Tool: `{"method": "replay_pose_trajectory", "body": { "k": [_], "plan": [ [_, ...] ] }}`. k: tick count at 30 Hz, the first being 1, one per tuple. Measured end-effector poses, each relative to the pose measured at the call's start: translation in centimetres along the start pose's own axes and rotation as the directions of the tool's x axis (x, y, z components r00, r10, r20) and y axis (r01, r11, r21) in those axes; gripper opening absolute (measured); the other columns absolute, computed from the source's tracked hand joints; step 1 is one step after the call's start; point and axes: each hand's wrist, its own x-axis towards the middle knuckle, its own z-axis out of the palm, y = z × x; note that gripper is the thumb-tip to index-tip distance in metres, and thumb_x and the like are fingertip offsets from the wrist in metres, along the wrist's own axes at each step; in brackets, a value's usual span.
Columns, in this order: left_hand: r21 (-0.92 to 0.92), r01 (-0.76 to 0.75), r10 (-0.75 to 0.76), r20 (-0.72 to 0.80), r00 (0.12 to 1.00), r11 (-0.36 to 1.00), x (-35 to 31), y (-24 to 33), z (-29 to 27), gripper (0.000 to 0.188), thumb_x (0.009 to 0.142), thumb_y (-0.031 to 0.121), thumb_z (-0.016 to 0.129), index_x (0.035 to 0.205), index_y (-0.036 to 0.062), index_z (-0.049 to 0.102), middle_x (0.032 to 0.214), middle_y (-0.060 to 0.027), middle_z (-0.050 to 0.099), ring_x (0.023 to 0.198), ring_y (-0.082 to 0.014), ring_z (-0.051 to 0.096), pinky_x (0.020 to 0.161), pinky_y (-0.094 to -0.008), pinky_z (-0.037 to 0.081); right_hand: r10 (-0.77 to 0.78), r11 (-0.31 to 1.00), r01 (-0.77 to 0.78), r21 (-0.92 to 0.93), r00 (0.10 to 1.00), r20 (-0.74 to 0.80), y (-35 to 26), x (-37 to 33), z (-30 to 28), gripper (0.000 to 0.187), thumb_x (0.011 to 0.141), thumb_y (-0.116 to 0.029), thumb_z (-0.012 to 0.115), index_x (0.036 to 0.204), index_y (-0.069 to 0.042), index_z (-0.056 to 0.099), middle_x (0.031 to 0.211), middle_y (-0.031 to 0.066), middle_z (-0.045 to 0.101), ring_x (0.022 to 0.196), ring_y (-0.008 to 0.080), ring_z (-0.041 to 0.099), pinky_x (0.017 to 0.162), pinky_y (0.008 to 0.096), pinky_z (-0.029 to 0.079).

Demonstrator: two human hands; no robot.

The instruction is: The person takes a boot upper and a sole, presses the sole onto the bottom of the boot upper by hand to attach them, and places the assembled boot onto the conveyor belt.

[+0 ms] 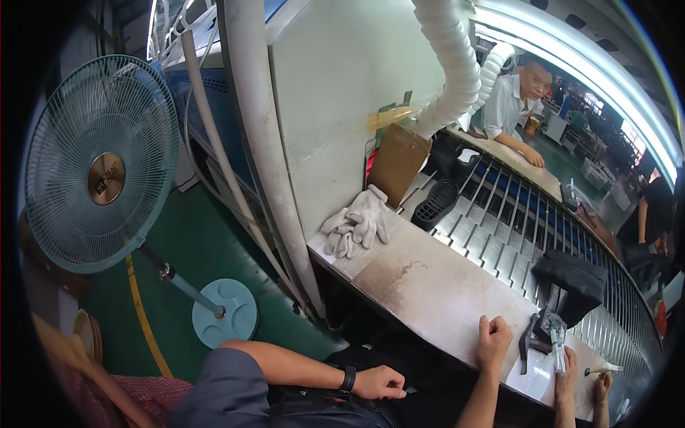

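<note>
My left hand (378,383), with a dark watch (348,379) on the wrist, rests on my dark-clothed lap with its fingers curled in. A tiny pale spot shows by its fingertips, too small to name. My right hand (494,341) is closed in a loose fist at the near edge of the worktop (442,285), thumb up, and nothing shows in it. To its right lie a dark strip-like piece (526,344) and a white sheet (529,376). A black boot (571,278) stands beyond them on the slatted conveyor.
Another person's hands (566,371) work at the right with a pale tool (605,369). Crumpled white gloves (360,222), a black shoe sole (436,203) and brown cardboard (399,160) lie farther back. A person leans across the conveyor (492,207). A fan (103,171) stands left.
</note>
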Motion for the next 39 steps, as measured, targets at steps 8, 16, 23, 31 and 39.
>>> {"method": "replay_pose_trajectory", "body": {
  "k": [8, 16, 23, 31, 39],
  "plan": [
    [-0.551, 0.421, -0.372, 0.205, 0.905, 0.721, 2.8, -0.9, -0.5, 0.028, 0.109, 0.033, 0.070, 0.102, 0.0062, 0.070, 0.088, -0.0009, 0.071, 0.071, -0.0080, 0.066, 0.066, -0.0256, 0.055, 0.020, 0.999, -0.017, 0.046, 0.998, -0.057, -1.0, 0.5, -1.1, 0.044, 0.093, -0.017, 0.081, 0.066, -0.001, 0.050, 0.057, 0.0149, 0.050, 0.051, 0.0282, 0.047, 0.054, 0.0437, 0.038],
    [0.239, 0.046, -0.119, 0.303, 0.946, 0.970, 4.0, 0.9, 0.6, 0.038, 0.104, 0.042, 0.074, 0.104, 0.0037, 0.075, 0.083, -0.0040, 0.073, 0.072, -0.0144, 0.070, 0.069, -0.0301, 0.055, -0.433, 0.875, 0.230, 0.426, 0.765, 0.477, -14.0, -8.0, -0.5, 0.050, 0.090, -0.033, 0.085, 0.128, -0.002, 0.072, 0.118, 0.0178, 0.075, 0.107, 0.0346, 0.074, 0.090, 0.0427, 0.061],
    [0.273, -0.176, 0.023, 0.485, 0.874, 0.946, 7.4, -3.5, 2.8, 0.041, 0.100, 0.045, 0.078, 0.109, 0.0046, 0.077, 0.083, -0.0060, 0.075, 0.077, -0.0144, 0.072, 0.073, -0.0313, 0.058, -0.247, 0.944, 0.324, 0.067, 0.554, 0.795, -15.4, -12.7, 0.9, 0.080, 0.086, -0.042, 0.081, 0.154, -0.010, 0.055, 0.132, 0.0183, 0.064, 0.115, 0.0371, 0.063, 0.094, 0.0519, 0.051],
    [0.092, 0.239, -0.256, 0.298, 0.920, 0.967, 6.9, -4.8, 3.6, 0.030, 0.092, 0.031, 0.086, 0.103, 0.0045, 0.078, 0.084, -0.0109, 0.076, 0.074, -0.0203, 0.074, 0.070, -0.0359, 0.059, -0.320, 0.923, 0.380, 0.057, 0.675, 0.665, -12.7, -17.9, 7.2, 0.073, 0.084, -0.038, 0.077, 0.149, -0.011, 0.057, 0.120, 0.0196, 0.064, 0.104, 0.0373, 0.064, 0.093, 0.0560, 0.051],
    [0.340, -0.580, 0.539, 0.216, 0.814, 0.740, 9.6, 4.2, -3.5, 0.018, 0.101, 0.018, 0.077, 0.111, 0.0019, 0.076, 0.098, -0.0205, 0.076, 0.089, -0.0366, 0.074, 0.079, -0.0425, 0.059, -0.344, 0.939, 0.281, 0.198, 0.758, 0.554, -7.9, -12.6, 2.2, 0.089, 0.088, -0.054, 0.080, 0.160, -0.012, 0.048, 0.144, 0.0205, 0.060, 0.121, 0.0406, 0.065, 0.097, 0.0569, 0.052]
  ]
}}
